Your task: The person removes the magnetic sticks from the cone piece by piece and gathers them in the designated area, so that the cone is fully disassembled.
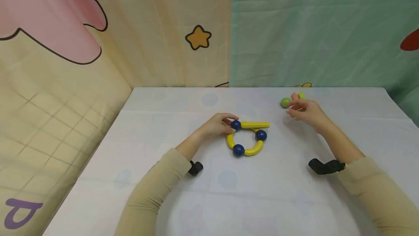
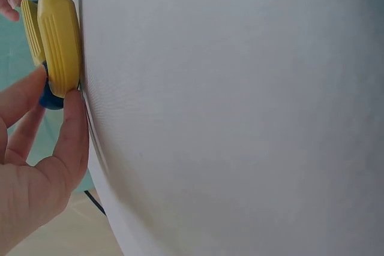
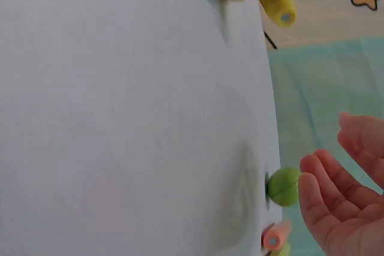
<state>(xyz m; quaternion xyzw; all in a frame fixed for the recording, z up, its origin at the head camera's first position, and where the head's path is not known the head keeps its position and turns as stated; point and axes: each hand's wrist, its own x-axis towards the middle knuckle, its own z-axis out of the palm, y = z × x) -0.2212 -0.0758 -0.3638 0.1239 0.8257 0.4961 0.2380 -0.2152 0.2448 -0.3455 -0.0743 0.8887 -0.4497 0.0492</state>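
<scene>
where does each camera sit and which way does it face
Head: on the head, facing forward and down at the table; left hand, right hand and sleeves show.
Left wrist: on that wrist, facing a curved yellow rod; left hand shows, right hand partly.
Right wrist: on that wrist, facing the green ball; right hand shows.
Head and right wrist share the orange star.

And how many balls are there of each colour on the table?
Blue balls: 3, with the yellow sticks by the left hand
Green ball: 1, by the right hand
Total: 4 balls
</scene>
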